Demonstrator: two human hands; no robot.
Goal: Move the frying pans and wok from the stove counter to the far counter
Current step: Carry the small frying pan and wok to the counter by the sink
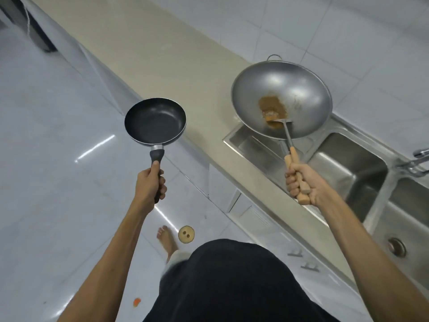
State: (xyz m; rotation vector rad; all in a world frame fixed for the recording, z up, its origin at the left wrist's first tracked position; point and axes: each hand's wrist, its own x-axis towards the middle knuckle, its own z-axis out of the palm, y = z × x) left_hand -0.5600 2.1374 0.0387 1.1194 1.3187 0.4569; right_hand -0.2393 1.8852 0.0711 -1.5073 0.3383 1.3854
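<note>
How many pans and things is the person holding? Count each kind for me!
Frying pan, black, in the left hand: 1
Wok, silver, held by its wooden handle in the right hand: 1
Total: 2

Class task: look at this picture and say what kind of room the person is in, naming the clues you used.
Most likely a home kitchen. Clues: a long counter with a steel double sink and tap set into it, and the cookware being carried, a frying pan and a wok.
</note>
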